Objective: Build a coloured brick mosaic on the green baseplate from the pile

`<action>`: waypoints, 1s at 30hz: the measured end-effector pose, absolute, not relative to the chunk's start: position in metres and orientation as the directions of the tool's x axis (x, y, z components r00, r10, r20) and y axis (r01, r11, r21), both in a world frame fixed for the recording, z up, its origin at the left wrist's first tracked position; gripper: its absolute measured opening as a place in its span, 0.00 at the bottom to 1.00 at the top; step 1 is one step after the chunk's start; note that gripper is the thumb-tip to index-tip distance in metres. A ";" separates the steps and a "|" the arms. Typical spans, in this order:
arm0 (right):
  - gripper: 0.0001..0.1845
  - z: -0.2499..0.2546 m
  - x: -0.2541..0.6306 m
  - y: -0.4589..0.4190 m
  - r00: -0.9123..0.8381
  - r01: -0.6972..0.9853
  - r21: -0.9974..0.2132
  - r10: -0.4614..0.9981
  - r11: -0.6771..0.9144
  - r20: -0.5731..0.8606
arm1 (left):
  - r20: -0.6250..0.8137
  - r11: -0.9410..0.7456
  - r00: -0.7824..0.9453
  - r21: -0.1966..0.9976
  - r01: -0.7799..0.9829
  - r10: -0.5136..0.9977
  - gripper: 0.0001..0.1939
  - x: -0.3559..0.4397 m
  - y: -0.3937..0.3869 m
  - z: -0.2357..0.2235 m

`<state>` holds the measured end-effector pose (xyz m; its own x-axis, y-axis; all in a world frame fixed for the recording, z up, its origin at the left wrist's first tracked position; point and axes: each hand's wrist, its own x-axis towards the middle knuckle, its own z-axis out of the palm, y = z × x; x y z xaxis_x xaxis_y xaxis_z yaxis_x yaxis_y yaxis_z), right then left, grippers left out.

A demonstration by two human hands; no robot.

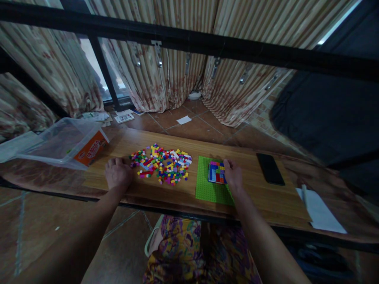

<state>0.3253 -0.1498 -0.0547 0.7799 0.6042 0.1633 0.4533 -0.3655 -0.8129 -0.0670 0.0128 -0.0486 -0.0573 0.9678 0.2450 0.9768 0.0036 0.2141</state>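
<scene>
A pile of several small coloured bricks [162, 163] lies spread on the wooden table [260, 197]. To its right sits a green baseplate [207, 188] with a block of coloured bricks [216, 172] built on its far right part. My left hand [117, 173] rests on the table just left of the pile, fingers curled loosely, with nothing visible in it. My right hand [233, 174] rests on the baseplate's right side, its fingers against the built block.
A clear plastic box [59, 142] with an orange label lies tipped at the table's left end. A black phone [270, 168] lies to the right, and white paper with a pen [318, 209] at the right edge. Curtains hang behind the table.
</scene>
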 end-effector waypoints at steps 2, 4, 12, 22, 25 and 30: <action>0.25 -0.056 0.324 -0.148 0.767 0.494 -0.783 0.613 -0.378 0.189 | 0.248 0.006 -0.061 0.215 0.977 0.967 0.18 -0.067 0.012 -0.048; 0.25 -0.059 0.321 -0.148 0.751 0.536 -0.752 0.623 -0.384 0.217 | 0.249 0.008 -0.065 0.221 0.975 0.966 0.17 -0.066 0.012 -0.048; 0.33 -0.054 0.315 -0.157 0.703 0.620 -0.677 0.664 -0.397 0.254 | 0.260 0.005 -0.067 0.232 0.973 0.963 0.18 -0.068 0.014 -0.052; 0.31 -0.045 0.316 -0.178 0.722 0.617 -0.714 0.598 -0.331 0.346 | 0.241 0.027 -0.084 0.231 0.973 0.967 0.18 -0.067 0.013 -0.050; 0.27 -0.038 0.294 -0.190 0.739 0.586 -0.771 0.555 -0.249 0.382 | 0.224 0.036 -0.087 0.222 0.974 0.971 0.18 -0.066 0.012 -0.048; 0.17 -0.034 0.229 -0.201 0.597 0.655 -0.750 0.672 -0.093 0.439 | 0.240 0.028 -0.082 0.221 0.975 0.967 0.17 -0.066 0.012 -0.049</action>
